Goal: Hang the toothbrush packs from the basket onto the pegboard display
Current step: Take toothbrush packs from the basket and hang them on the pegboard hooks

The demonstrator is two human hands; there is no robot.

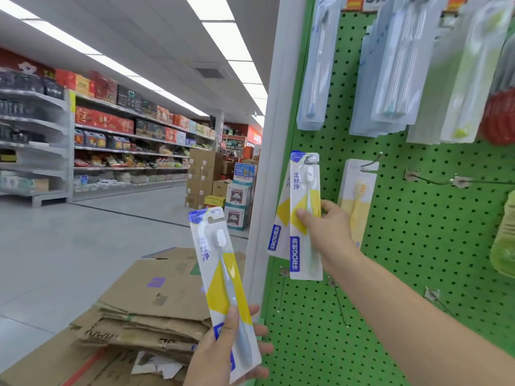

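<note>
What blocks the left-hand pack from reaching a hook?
Nothing visible. The left hand holds its pack off the pegboard; bare hooks stand free, right of the pack in the right hand.

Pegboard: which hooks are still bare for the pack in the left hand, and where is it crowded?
Bare hooks stick out right of the pale yellow pack, and more below the right hand. The top row is crowded. The left hand holds its pack clear of the pegboard.
</note>
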